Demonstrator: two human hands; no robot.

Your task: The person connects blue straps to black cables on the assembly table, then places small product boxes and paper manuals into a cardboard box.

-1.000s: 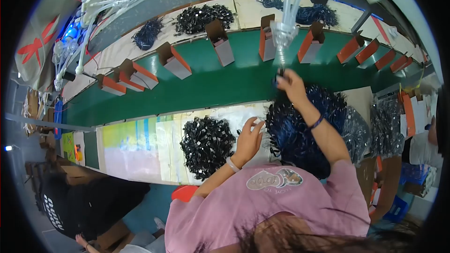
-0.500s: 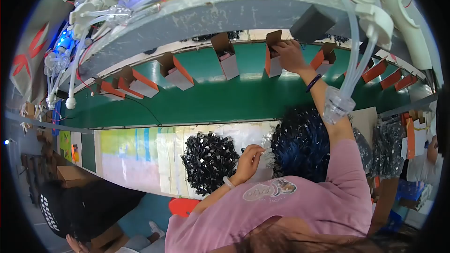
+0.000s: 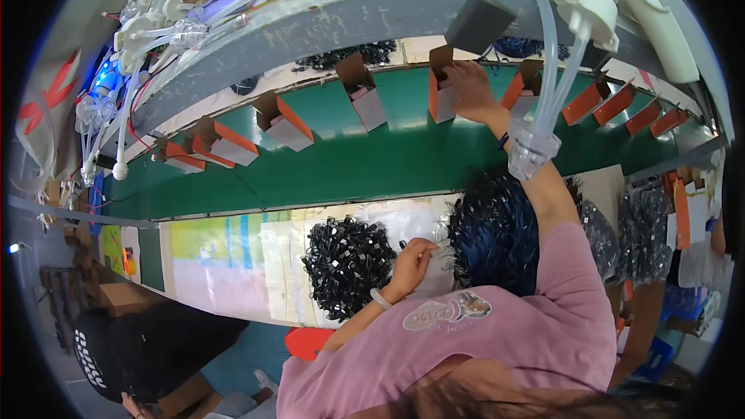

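Observation:
My right hand (image 3: 470, 87) reaches across the green surface to an open-topped orange and white box (image 3: 443, 97). Its fingers are at the box's mouth, partly hidden, and I cannot see whether they hold anything. My left hand (image 3: 411, 265) is closer to my body, fingers curled together; anything inside them is hidden. Left of it lies a heap of black looped cords (image 3: 349, 268) with small pale pieces. To its right, under my right arm, is a larger heap of dark blue-black strands (image 3: 497, 240).
More open boxes (image 3: 362, 101) stand in a row along the green surface (image 3: 310, 174). A grey shelf edge (image 3: 349, 15) and hanging clear tubes (image 3: 555, 70) cross above. Bagged dark items (image 3: 644, 233) are at right. A person in black (image 3: 155, 349) is at lower left.
The overhead shelf and tubes appear shifted left as the view moves. My right hand stays at the same box, and my left hand has hardly moved.

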